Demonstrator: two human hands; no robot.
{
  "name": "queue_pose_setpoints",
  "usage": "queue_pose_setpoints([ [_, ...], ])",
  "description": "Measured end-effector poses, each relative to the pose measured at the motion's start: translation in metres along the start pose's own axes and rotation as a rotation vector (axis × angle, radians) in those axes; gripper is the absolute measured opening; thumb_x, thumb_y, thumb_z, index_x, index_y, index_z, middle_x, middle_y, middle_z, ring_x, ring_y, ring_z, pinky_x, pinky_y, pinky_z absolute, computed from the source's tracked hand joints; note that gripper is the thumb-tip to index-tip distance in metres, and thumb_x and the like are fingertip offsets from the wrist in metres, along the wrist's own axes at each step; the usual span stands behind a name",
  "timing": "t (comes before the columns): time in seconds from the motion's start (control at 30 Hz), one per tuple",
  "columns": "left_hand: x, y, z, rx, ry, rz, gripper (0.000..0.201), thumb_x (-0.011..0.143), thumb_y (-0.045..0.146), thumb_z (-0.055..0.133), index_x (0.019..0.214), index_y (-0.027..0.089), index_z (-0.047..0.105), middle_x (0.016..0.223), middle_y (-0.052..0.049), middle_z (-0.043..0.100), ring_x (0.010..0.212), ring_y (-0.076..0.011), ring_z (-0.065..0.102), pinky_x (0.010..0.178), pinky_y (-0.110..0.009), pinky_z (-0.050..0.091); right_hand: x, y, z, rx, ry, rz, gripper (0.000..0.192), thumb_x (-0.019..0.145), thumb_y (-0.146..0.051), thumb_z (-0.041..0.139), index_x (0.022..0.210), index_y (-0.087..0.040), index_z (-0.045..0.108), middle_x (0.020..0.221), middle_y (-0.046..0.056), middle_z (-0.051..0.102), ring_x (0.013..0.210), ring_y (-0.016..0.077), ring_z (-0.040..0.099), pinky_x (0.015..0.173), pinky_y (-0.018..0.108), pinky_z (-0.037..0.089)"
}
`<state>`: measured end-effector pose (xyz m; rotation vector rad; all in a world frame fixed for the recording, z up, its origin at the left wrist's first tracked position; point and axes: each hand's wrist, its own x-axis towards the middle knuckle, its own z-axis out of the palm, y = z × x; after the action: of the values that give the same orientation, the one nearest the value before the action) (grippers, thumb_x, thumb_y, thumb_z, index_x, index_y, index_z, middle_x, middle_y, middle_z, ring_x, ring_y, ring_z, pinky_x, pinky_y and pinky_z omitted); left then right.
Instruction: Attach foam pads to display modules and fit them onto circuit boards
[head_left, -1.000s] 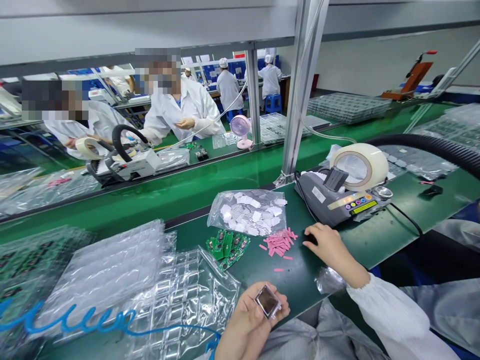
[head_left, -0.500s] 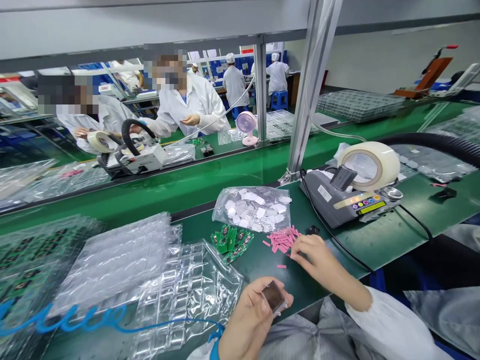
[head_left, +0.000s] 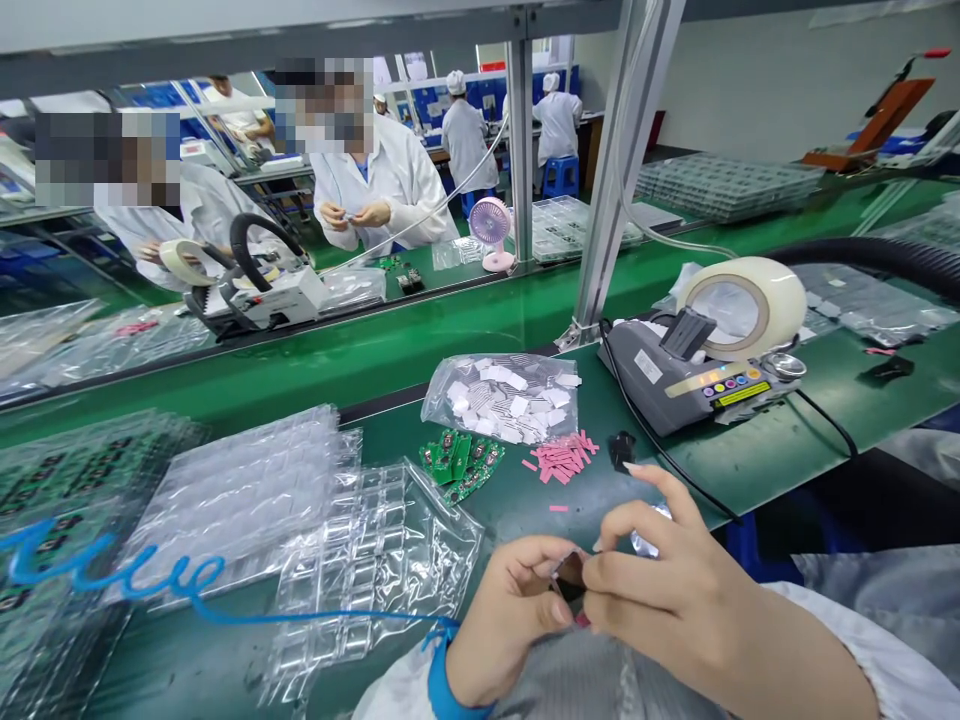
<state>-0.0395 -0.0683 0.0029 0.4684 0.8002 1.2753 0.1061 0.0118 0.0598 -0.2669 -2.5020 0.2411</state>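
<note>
Head view shows my left hand (head_left: pixel 517 610) and right hand (head_left: pixel 667 590) brought together at the near edge of the green worktop (head_left: pixel 750 470), both pinched on one small dark square part with a shiny rim (head_left: pixel 568 572). My left fingers curl round it from the left and hold it firm; my right thumb and forefinger close on its right edge, with a sliver of pink showing just under them, though I cannot tell whether that is a strip I am pressing on. The part sits between the two hands, above my lap, well short of the loose heap of small pink strips (head_left: pixel 562 458) lying farther out. Beside that heap are a few green circuit boards (head_left: pixel 459 466) and, just beyond, a clear plastic bag of white squares (head_left: pixel 506 398). To the left lie clear plastic blister trays (head_left: pixel 360 560) and a blue coiled cord (head_left: pixel 105 575) running to my left wrist. Far right stands a grey tape dispenser with a big roll of clear tape (head_left: pixel 720 345), and a small black piece (head_left: pixel 621 450) rests near its cable. To do this well, I judge I should keep the left grip steady, let only the right fingertips move, hold the part by its edges so the dark face stays clean, and work close over the worktop so nothing small drops into my lap.
</note>
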Motion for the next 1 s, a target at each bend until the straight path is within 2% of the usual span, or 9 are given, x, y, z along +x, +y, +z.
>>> queue_pose_setpoints([
  [0.23, 0.001, 0.004, -0.004, 0.032, 0.036, -0.029, 0.039, 0.051, 0.039, 0.081, 0.081, 0.016, 0.070, 0.061, 0.001, 0.059, 0.054, -0.0075, 0.047, 0.058, -0.021, 0.037, 0.000, 0.006, 0.006, 0.010, -0.031, -0.019, 0.028, 0.087, -0.009, 0.043, 0.067, -0.020, 0.058, 0.063, -0.005, 0.056, 0.074, 0.0132, 0.047, 0.100, 0.052, 0.021],
  [0.4, 0.003, 0.003, -0.010, 0.053, 0.062, -0.011, 0.042, 0.050, 0.042, 0.080, 0.082, 0.016, 0.070, 0.068, -0.001, 0.064, 0.060, -0.0100, 0.050, 0.059, -0.022, 0.037, -0.002, 0.009, 0.016, 0.112, -0.104, 0.014, 0.023, 0.088, -0.011, 0.045, 0.074, -0.023, 0.059, 0.070, -0.005, 0.055, 0.077, 0.0120, 0.046, 0.100, 0.051, 0.023],
  [0.53, 0.001, 0.007, -0.014, 0.073, 0.064, 0.033, 0.040, 0.053, 0.043, 0.079, 0.081, 0.017, 0.071, 0.069, -0.001, 0.066, 0.064, -0.0108, 0.053, 0.063, -0.022, 0.038, -0.001, 0.030, 0.021, 0.284, -0.149, 0.001, 0.016, 0.086, -0.034, 0.054, 0.078, -0.024, 0.063, 0.074, -0.003, 0.057, 0.078, 0.0135, 0.049, 0.094, 0.045, 0.032],
  [0.6, -0.001, 0.010, -0.016, 0.062, 0.077, 0.039, 0.040, 0.053, 0.043, 0.079, 0.082, 0.018, 0.070, 0.076, -0.004, 0.070, 0.075, -0.0148, 0.058, 0.070, -0.024, 0.039, 0.000, 0.058, 0.028, 0.312, -0.159, 0.171, 0.027, 0.086, -0.044, 0.052, 0.075, -0.022, 0.064, 0.074, -0.001, 0.058, 0.078, 0.0141, 0.053, 0.085, 0.037, 0.041],
  [0.63, -0.003, 0.012, -0.018, 0.054, 0.085, 0.041, 0.040, 0.052, 0.043, 0.079, 0.083, 0.019, 0.070, 0.080, -0.005, 0.071, 0.080, -0.0168, 0.060, 0.074, -0.025, 0.040, 0.000, 0.076, 0.035, 0.254, -0.158, 0.393, 0.031, 0.087, -0.044, 0.049, 0.071, -0.021, 0.063, 0.072, 0.000, 0.059, 0.078, 0.0138, 0.054, 0.080, 0.032, 0.044],
  [0.73, -0.008, 0.015, -0.021, 0.037, 0.105, 0.052, 0.040, 0.053, 0.041, 0.080, 0.086, 0.021, 0.070, 0.084, -0.006, 0.073, 0.087, -0.0193, 0.061, 0.082, -0.029, 0.040, 0.003, 0.135, 0.063, 0.088, -0.149, 0.694, 0.026, 0.093, -0.029, 0.041, 0.091, -0.013, 0.061, 0.084, 0.007, 0.060, 0.077, 0.0159, 0.057, 0.073, 0.036, 0.047],
  [0.8, -0.010, 0.015, -0.022, 0.023, 0.107, 0.060, 0.040, 0.053, 0.041, 0.080, 0.087, 0.021, 0.069, 0.086, -0.006, 0.073, 0.086, -0.0192, 0.061, 0.083, -0.030, 0.040, 0.009, 0.167, 0.085, 0.033, -0.194, 0.793, 0.021, 0.090, -0.029, 0.048, 0.098, -0.013, 0.058, 0.091, 0.005, 0.060, 0.080, 0.0159, 0.059, 0.074, 0.036, 0.049],
  [0.87, -0.011, 0.013, -0.024, 0.004, 0.095, 0.067, 0.040, 0.053, 0.040, 0.080, 0.086, 0.021, 0.070, 0.085, -0.006, 0.073, 0.085, -0.0188, 0.062, 0.083, -0.030, 0.040, 0.018, 0.186, 0.106, 0.020, -0.259, 0.837, 0.022, 0.088, -0.031, 0.053, 0.102, -0.014, 0.057, 0.099, 0.005, 0.060, 0.085, 0.0164, 0.059, 0.075, 0.037, 0.050],
  [1.0, -0.010, 0.012, -0.026, -0.017, 0.077, 0.084, 0.038, 0.053, 0.039, 0.080, 0.085, 0.021, 0.070, 0.083, -0.006, 0.073, 0.084, -0.0183, 0.062, 0.082, -0.029, 0.041, 0.029, 0.197, 0.129, 0.052, -0.333, 0.864, 0.025, 0.088, -0.032, 0.055, 0.105, -0.015, 0.056, 0.104, 0.006, 0.059, 0.089, 0.0174, 0.059, 0.076, 0.037, 0.051],
])
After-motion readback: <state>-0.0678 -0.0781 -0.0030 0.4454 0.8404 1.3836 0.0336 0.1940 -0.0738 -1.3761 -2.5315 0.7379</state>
